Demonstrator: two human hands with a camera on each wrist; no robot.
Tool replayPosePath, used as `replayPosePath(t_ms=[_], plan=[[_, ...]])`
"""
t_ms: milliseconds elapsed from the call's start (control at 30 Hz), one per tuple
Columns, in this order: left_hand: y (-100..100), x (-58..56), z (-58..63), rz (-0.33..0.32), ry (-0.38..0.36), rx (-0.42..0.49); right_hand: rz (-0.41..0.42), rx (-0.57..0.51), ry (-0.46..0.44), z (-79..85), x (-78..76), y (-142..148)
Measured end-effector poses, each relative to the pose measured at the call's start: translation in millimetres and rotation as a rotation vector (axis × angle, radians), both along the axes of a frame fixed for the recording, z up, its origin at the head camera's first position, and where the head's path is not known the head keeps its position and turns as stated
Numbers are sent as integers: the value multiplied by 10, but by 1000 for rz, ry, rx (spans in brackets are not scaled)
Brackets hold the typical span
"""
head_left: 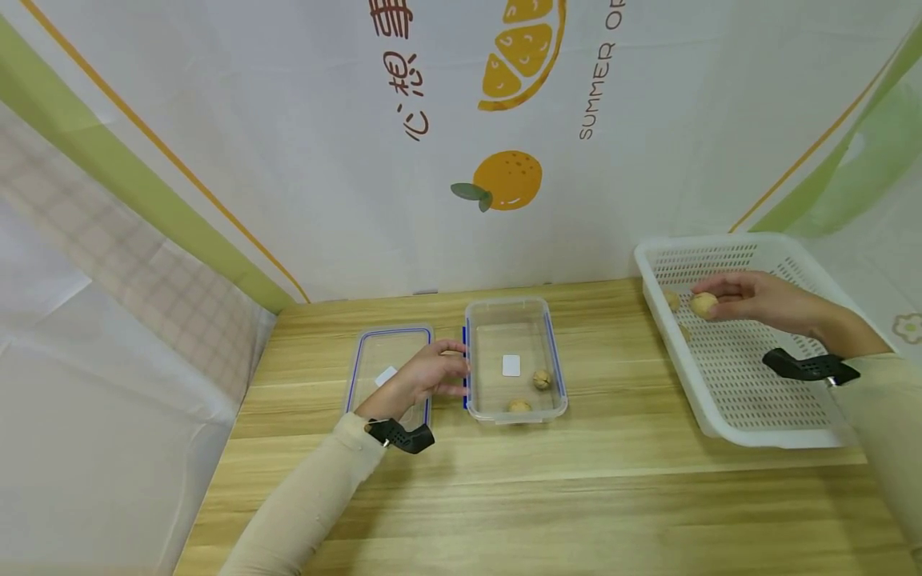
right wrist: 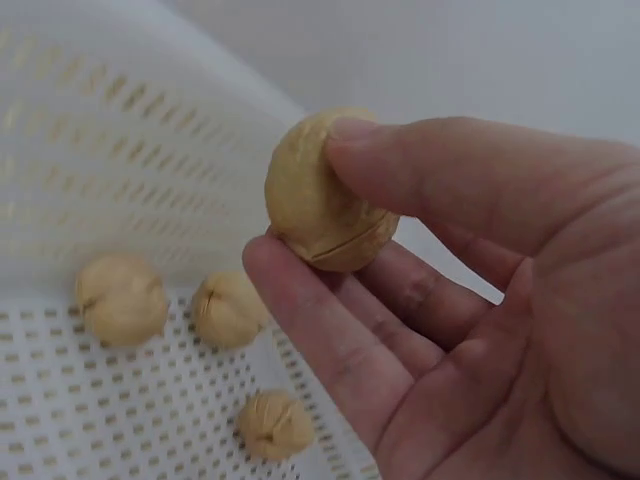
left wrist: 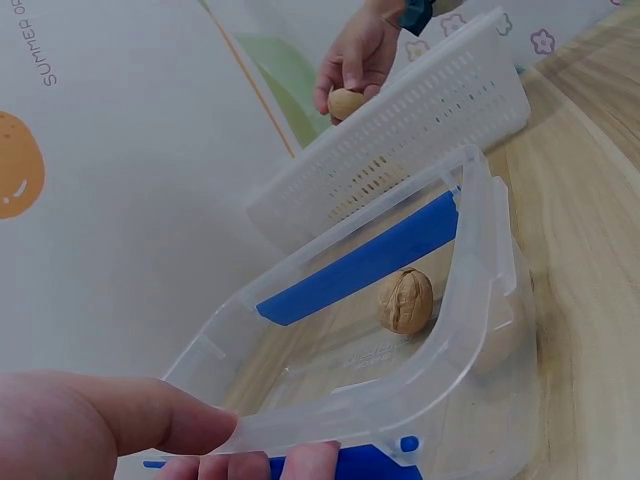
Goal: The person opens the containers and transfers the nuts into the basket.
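My right hand [head_left: 763,304] pinches a walnut [right wrist: 325,190] between thumb and fingers, over the white basket [head_left: 680,384]. Three more walnuts lie on the basket floor below it, one being the walnut [right wrist: 122,300] at the left in the right wrist view. My left hand [head_left: 432,372] touches the left side of a clear plastic box [head_left: 504,302], its fingertips by the blue latch strip [left wrist: 375,465]. Inside the box are two walnuts: one walnut [head_left: 542,379] near the right wall, and another walnut [head_left: 519,406] by the front wall.
A clear lid [head_left: 374,340] with a blue seal lies left of the box, partly under my left hand and wrist. The wooden table [head_left: 504,496] extends in front. A white printed curtain [head_left: 324,160] hangs behind, and cloth also hangs at both sides.
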State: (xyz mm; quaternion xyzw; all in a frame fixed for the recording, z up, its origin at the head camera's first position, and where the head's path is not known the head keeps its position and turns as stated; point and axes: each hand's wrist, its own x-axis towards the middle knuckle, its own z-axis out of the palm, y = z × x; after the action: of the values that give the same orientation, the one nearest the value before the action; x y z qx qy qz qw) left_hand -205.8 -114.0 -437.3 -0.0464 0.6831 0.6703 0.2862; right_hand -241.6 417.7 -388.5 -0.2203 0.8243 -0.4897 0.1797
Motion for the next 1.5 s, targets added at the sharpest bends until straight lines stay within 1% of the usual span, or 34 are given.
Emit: replayPosePath(t_ms=[200,367,433,533,733,1067,1233,1400,1500], plan=[[-7,-1,-9,-3,-1,7,-36,21,-25,-124,-19,114],[-17,-5,-13,-19,3,8,-103,99,-44,-209,-24,194],[-21,-8,-16,-23,7,8,-117,126,-43,-234,-31,228],[-26,-13,-28,-20,7,6,-113,148,-55,-262,-44,266],[-25,-12,-29,-1,2,-1,-66,108,-98,-325,-82,296],[-8,-6,-16,8,-2,5,-121,109,-150,-427,-120,258],[-13,-12,-15,8,-3,4,-141,155,-132,-472,-125,231],[-14,-11,-16,-8,2,-7,-145,217,-159,-507,-135,205],[-14,-10,-20,-7,2,-7,-141,244,-167,-516,-146,201]])
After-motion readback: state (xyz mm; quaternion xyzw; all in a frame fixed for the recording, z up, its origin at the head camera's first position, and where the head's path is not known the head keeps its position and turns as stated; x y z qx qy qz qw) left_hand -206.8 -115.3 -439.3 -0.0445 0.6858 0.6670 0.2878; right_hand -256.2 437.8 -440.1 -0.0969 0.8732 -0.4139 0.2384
